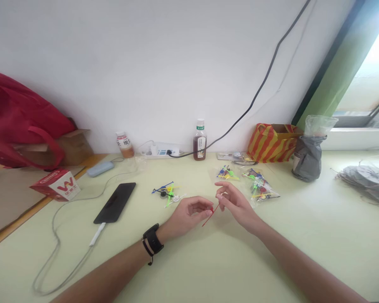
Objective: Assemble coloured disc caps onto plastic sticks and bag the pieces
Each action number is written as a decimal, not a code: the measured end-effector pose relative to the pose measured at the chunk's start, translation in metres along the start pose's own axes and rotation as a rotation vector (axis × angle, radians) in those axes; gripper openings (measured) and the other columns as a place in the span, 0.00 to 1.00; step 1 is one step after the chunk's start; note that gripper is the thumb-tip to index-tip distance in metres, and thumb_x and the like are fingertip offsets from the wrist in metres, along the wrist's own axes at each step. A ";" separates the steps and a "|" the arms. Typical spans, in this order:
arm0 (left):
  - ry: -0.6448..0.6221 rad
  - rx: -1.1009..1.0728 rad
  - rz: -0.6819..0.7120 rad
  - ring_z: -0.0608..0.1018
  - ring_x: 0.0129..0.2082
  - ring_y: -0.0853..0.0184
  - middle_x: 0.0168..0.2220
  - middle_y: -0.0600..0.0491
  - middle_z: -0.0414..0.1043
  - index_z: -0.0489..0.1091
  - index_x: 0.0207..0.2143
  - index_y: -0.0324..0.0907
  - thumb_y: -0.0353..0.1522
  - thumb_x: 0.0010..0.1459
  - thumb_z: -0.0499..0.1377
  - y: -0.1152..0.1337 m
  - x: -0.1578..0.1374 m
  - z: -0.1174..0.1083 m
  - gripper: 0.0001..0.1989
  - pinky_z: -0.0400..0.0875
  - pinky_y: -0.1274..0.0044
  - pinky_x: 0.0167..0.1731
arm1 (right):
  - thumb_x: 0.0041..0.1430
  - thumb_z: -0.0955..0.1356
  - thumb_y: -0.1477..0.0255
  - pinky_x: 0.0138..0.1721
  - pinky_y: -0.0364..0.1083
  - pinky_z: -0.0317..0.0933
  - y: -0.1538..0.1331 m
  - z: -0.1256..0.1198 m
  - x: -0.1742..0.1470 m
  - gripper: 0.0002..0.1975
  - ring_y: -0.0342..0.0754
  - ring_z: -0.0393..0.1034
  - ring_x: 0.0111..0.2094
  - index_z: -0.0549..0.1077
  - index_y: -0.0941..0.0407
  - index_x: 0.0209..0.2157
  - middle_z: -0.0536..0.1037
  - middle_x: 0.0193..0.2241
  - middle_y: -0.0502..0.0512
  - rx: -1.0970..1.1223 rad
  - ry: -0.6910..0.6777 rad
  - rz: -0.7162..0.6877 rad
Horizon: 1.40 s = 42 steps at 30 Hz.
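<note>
Small coloured parts in blue, green and yellow are enclosed in a clear bag (215, 174) beyond the right hand (232, 204), and more such parts are held in clear packets (255, 201) lying just to its right. Dark reddish-brown liquid is contained in the upright bottle (200, 145) near the wall, and a brownish drink is seen low in the bottle (125, 146) farther left. Clear plastic is seen protruding from the top of a grey bag (308, 160), beside which a red-and-yellow striped bag (263, 145) is placed.

A thin red piece (212, 214) is held above the tabletop (189, 269), between the two hands. It is pinched between the thumb and fingers of the left hand (196, 213), and its stick is slanted up toward the right hand. The right hand is loosely curled, with its thumb and index fingertip close together near the stick's upper end; whether the stick is gripped there cannot be told. Loose coloured parts (170, 194) are piled on the tabletop beyond the left hand.

The red piece is partly covered by the left fingers. The inside of the striped bag cannot be made out, individual parts are blurred by the packets' film, and a red bag (22, 113) is cut off at the left edge.
</note>
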<state>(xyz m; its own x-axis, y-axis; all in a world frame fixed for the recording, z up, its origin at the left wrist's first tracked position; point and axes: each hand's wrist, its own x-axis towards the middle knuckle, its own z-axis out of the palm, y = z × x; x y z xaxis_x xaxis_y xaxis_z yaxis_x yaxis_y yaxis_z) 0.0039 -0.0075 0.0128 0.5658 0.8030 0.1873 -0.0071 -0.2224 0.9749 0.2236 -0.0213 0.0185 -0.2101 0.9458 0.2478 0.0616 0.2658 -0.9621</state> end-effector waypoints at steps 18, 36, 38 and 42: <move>0.144 -0.274 -0.114 0.82 0.37 0.66 0.37 0.47 0.81 0.78 0.40 0.37 0.36 0.55 0.72 -0.007 0.009 -0.008 0.14 0.77 0.73 0.43 | 0.74 0.58 0.58 0.34 0.47 0.61 0.006 -0.001 -0.010 0.23 0.44 0.62 0.26 0.71 0.54 0.29 0.69 0.27 0.51 -0.280 -0.111 -0.125; 0.126 -0.273 -0.080 0.82 0.36 0.65 0.36 0.49 0.80 0.78 0.39 0.38 0.36 0.54 0.73 -0.003 0.008 -0.005 0.14 0.76 0.73 0.42 | 0.68 0.68 0.63 0.42 0.50 0.69 0.000 0.004 -0.005 0.08 0.49 0.75 0.40 0.72 0.52 0.43 0.78 0.39 0.54 -0.154 -0.082 -0.064; 0.142 -0.270 -0.091 0.82 0.36 0.65 0.35 0.48 0.80 0.78 0.38 0.37 0.37 0.54 0.73 -0.002 0.009 -0.004 0.14 0.76 0.74 0.41 | 0.68 0.68 0.65 0.43 0.50 0.69 0.002 0.003 -0.005 0.09 0.49 0.74 0.40 0.72 0.51 0.47 0.78 0.38 0.54 -0.186 -0.062 -0.086; 0.160 -0.268 -0.102 0.82 0.35 0.65 0.35 0.48 0.80 0.78 0.39 0.37 0.38 0.55 0.73 -0.002 0.009 -0.004 0.15 0.77 0.73 0.41 | 0.69 0.66 0.66 0.42 0.50 0.68 0.006 0.001 -0.007 0.17 0.49 0.73 0.38 0.67 0.48 0.58 0.76 0.37 0.52 -0.220 -0.050 -0.153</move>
<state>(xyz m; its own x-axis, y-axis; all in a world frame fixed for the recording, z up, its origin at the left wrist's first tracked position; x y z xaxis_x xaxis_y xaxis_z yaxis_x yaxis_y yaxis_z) 0.0052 0.0022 0.0129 0.4381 0.8951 0.0831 -0.1863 0.0000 0.9825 0.2241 -0.0263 0.0114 -0.2809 0.8826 0.3770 0.2348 0.4441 -0.8647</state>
